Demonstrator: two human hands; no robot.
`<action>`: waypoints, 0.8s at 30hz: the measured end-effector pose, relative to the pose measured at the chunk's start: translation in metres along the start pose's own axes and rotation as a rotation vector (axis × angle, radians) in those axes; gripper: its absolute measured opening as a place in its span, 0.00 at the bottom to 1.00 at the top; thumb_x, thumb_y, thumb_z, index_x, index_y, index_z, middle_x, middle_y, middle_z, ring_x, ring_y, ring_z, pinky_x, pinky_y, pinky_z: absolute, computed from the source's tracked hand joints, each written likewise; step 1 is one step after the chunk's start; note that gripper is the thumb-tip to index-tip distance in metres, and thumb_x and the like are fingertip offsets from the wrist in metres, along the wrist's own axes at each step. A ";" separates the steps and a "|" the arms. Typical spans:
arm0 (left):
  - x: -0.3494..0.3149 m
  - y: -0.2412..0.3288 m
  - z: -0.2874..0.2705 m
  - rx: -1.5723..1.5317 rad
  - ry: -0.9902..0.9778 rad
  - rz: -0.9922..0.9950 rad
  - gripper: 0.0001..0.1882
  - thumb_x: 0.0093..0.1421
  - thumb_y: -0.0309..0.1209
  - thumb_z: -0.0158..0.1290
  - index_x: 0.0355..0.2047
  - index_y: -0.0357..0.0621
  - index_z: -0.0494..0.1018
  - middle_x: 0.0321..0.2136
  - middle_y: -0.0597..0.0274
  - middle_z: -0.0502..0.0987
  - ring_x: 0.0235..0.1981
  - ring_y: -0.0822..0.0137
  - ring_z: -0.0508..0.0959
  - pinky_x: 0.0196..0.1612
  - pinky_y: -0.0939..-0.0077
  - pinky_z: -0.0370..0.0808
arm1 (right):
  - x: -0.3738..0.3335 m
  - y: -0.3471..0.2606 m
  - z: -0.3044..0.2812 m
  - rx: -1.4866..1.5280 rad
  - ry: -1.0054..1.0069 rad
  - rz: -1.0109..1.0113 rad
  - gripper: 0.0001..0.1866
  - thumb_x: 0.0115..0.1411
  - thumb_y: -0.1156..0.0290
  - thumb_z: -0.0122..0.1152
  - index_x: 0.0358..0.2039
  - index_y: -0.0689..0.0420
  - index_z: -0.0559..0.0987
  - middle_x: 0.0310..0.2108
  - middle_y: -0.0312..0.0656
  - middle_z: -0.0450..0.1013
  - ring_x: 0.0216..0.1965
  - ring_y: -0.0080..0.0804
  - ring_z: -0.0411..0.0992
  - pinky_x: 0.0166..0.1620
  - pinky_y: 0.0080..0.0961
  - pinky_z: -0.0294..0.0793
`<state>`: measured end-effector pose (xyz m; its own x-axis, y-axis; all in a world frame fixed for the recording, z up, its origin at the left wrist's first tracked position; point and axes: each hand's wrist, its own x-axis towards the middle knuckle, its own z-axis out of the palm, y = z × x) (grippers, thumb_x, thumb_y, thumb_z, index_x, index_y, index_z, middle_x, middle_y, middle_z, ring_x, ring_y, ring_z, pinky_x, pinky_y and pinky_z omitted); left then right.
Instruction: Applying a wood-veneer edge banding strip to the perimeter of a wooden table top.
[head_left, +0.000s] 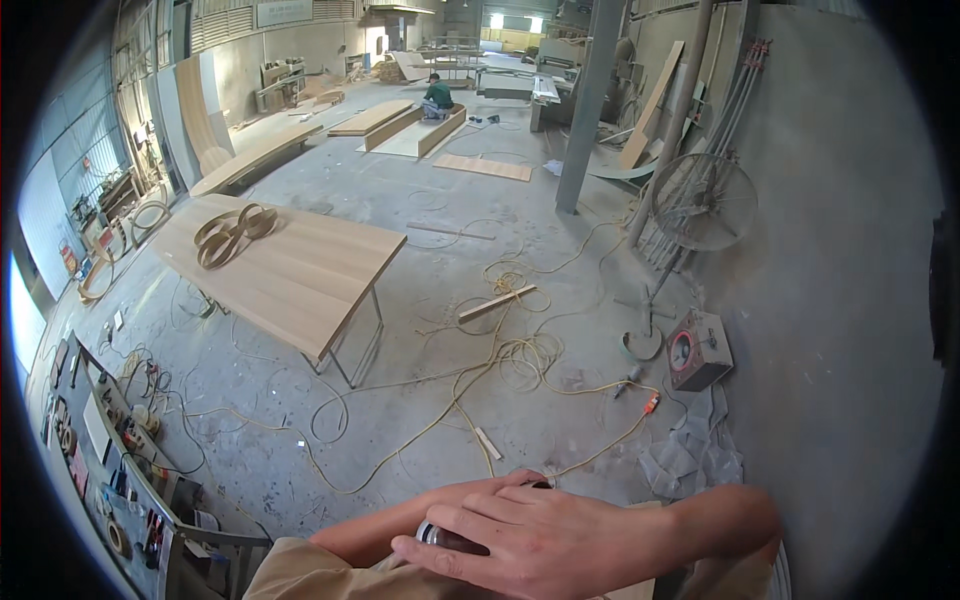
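At the bottom centre of the frame a dark cylindrical can [447,538] lies almost hidden under both hands; its long axis cannot be told. The right hand [545,540] covers it, fingers [470,520] slightly spread and curled on top; the left hand [450,497] lies beneath, its fingers together but its grip hidden. In the lower left of the frame a grey tool rack [100,440] holds small tools.

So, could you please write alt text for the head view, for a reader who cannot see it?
Two bare hands, right hand over left hand, clasp a small dark cylindrical object at the bottom edge. Beyond lie a workshop's concrete floor with tangled yellow cables and a long wooden table.
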<state>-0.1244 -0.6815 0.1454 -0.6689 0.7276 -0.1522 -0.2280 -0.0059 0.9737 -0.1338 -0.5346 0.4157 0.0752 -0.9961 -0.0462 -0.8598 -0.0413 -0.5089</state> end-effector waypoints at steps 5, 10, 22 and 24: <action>0.015 0.016 -0.005 0.028 -0.008 -0.004 0.32 0.67 0.31 0.52 0.70 0.52 0.56 0.58 0.61 0.69 0.58 0.68 0.70 0.60 0.71 0.68 | -0.004 0.021 0.023 -0.043 0.196 -0.183 0.16 0.61 0.71 0.55 0.50 0.60 0.77 0.43 0.45 0.73 0.43 0.43 0.74 0.45 0.35 0.77; -0.002 -0.008 0.004 0.068 -0.032 -0.016 0.32 0.67 0.31 0.51 0.70 0.53 0.56 0.59 0.61 0.69 0.59 0.69 0.69 0.61 0.71 0.67 | 0.005 0.009 0.008 -0.213 -0.144 -0.320 0.11 0.61 0.70 0.55 0.41 0.62 0.76 0.45 0.46 0.74 0.46 0.43 0.74 0.47 0.34 0.78; -0.001 -0.030 0.016 0.098 -0.023 0.028 0.30 0.68 0.31 0.50 0.70 0.54 0.57 0.59 0.63 0.69 0.61 0.71 0.67 0.62 0.72 0.66 | 0.009 -0.002 0.014 -0.340 -0.115 0.056 0.19 0.64 0.57 0.60 0.42 0.63 0.74 0.34 0.51 0.78 0.31 0.51 0.80 0.32 0.45 0.79; 0.009 -0.019 0.016 0.094 -0.003 0.037 0.30 0.68 0.31 0.50 0.70 0.54 0.57 0.59 0.63 0.69 0.61 0.71 0.67 0.62 0.72 0.66 | 0.011 -0.016 0.007 -0.321 -0.164 0.106 0.19 0.65 0.57 0.59 0.42 0.62 0.75 0.35 0.50 0.77 0.33 0.49 0.79 0.33 0.43 0.80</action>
<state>-0.1151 -0.6643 0.1286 -0.6735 0.7301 -0.1153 -0.1354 0.0315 0.9903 -0.1153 -0.5447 0.4171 0.0353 -0.9715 -0.2345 -0.9798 0.0125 -0.1996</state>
